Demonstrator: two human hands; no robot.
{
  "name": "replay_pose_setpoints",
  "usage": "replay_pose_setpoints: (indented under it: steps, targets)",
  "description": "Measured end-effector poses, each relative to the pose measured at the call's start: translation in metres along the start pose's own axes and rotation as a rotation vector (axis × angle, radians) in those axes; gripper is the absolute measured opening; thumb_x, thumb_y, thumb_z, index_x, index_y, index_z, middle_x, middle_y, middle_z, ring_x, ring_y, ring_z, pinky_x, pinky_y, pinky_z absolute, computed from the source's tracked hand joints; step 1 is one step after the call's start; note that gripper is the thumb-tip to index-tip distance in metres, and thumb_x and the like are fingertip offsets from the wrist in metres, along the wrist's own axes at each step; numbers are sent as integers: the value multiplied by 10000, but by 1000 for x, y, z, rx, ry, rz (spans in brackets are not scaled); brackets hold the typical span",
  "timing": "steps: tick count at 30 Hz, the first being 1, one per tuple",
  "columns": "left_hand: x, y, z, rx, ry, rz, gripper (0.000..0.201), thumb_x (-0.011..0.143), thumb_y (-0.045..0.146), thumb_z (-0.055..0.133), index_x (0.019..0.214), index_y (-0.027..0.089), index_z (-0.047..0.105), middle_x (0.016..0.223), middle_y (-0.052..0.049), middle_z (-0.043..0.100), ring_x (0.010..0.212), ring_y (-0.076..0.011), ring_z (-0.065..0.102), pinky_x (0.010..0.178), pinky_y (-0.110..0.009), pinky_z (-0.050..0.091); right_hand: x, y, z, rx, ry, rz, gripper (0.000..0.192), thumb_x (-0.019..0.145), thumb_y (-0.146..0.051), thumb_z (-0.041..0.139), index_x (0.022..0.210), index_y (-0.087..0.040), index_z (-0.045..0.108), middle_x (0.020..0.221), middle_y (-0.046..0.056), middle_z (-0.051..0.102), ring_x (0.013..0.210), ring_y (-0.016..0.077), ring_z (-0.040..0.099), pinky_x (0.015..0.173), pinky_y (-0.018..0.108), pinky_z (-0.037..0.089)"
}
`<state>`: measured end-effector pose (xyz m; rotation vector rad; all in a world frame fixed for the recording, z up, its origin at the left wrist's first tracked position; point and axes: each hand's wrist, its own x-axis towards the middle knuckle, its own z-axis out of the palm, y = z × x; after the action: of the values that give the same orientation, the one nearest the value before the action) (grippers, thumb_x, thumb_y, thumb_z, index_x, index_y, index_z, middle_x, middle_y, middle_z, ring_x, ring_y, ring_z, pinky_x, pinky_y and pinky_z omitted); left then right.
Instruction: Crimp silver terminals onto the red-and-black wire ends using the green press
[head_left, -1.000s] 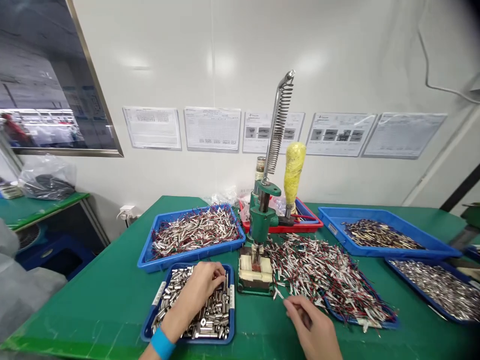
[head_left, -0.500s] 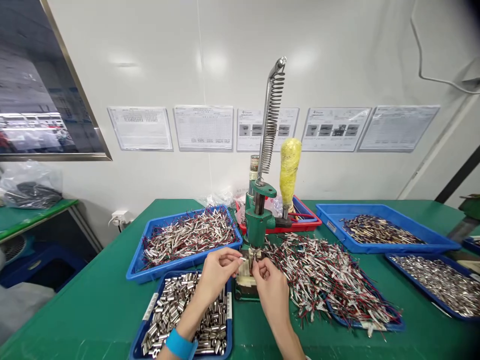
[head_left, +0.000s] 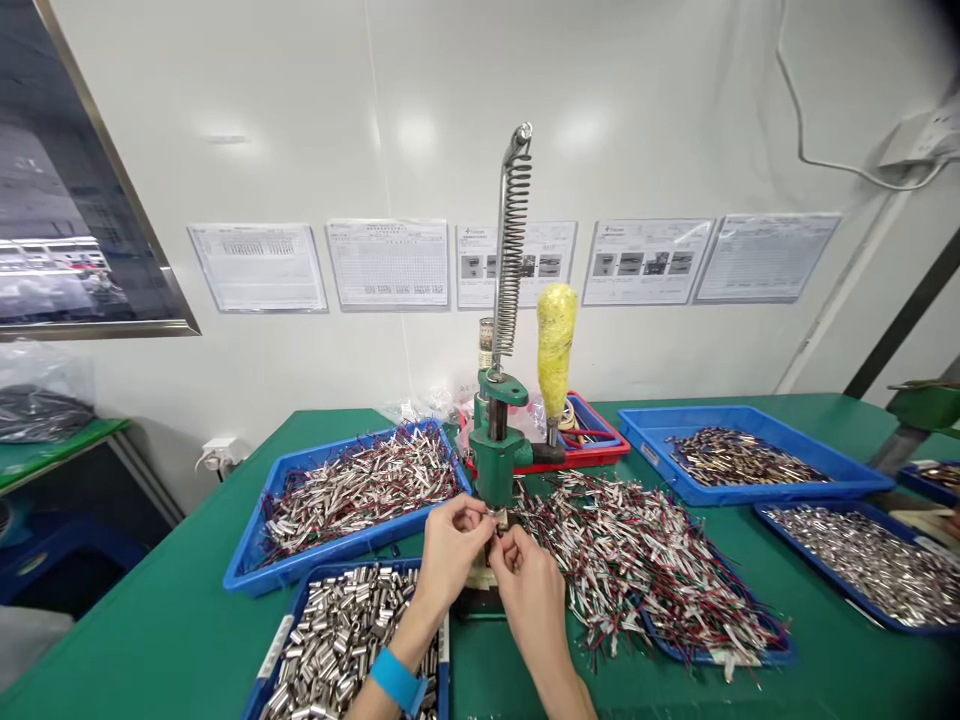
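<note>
A green hand press (head_left: 495, 455) with a tall spring and a yellow-wrapped lever handle (head_left: 556, 335) stands mid-table. My left hand (head_left: 450, 550), with a blue wristband, and my right hand (head_left: 529, 595) meet just under the press head. Their fingertips pinch a small metal part with a wire at the die; the part is mostly hidden by my fingers. A blue tray of silver metal tubes (head_left: 337, 640) lies under my left forearm. A pile of red and black wired pieces (head_left: 645, 560) spreads to the right of my right hand.
A blue tray of finished wired pieces (head_left: 352, 490) sits left of the press, a red tray (head_left: 592, 445) behind it. Two blue trays of metal parts (head_left: 750, 460) (head_left: 862, 560) lie at the right. Papers hang on the white wall. A second green bench (head_left: 52, 450) stands far left.
My left hand left the tube tray and my right hand left the wire pile; both rose to the press die and closed together there. The view shifted right.
</note>
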<state>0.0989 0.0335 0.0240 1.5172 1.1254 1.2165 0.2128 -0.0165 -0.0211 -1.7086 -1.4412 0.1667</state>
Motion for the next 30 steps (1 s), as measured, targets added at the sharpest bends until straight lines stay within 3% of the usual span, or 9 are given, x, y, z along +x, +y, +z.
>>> replay_pose_setpoints:
  steps: [7,13,18,23,27,30]
  targets:
    - [-3,-2,2,-82,-33,-42,255,761,402,742,794,178,624,548,77,532,489,-101,505,517,-214,393,0,1,1,8,-23,34,266,923,-340,543,680,-232,531,637,-22,652,582,139,584,568,227,301]
    - [-1,7,-8,33,-35,-20,257,730,359,766,868,144,735,660,50,560,582,-100,467,557,-216,370,-2,1,2,36,-22,32,307,952,-385,527,684,-234,522,626,-26,640,577,138,580,571,237,294]
    - [1,5,-4,23,16,0,167,701,308,748,720,142,744,624,43,524,614,-111,416,564,-223,332,-1,0,1,61,-8,5,305,946,-383,521,679,-236,528,612,-24,638,557,135,579,558,238,295]
    - [-1,-3,1,-12,18,-1,247,735,387,760,737,140,762,639,28,555,616,-114,416,564,-229,323,0,6,-2,147,-54,-8,350,960,-445,505,684,-233,537,615,-15,632,559,145,566,554,238,319]
    - [-4,-5,2,-39,15,-14,303,740,428,771,786,128,776,644,21,557,618,-118,437,571,-231,342,-3,12,-22,338,-144,-4,396,985,-539,479,806,-223,636,699,9,669,608,159,591,576,247,403]
    - [-10,-5,-3,-43,-1,-43,414,742,428,779,1010,112,784,682,30,559,597,-104,418,564,-226,338,3,18,-52,410,-52,93,448,984,-610,453,944,-222,676,732,15,681,632,174,611,579,260,440]
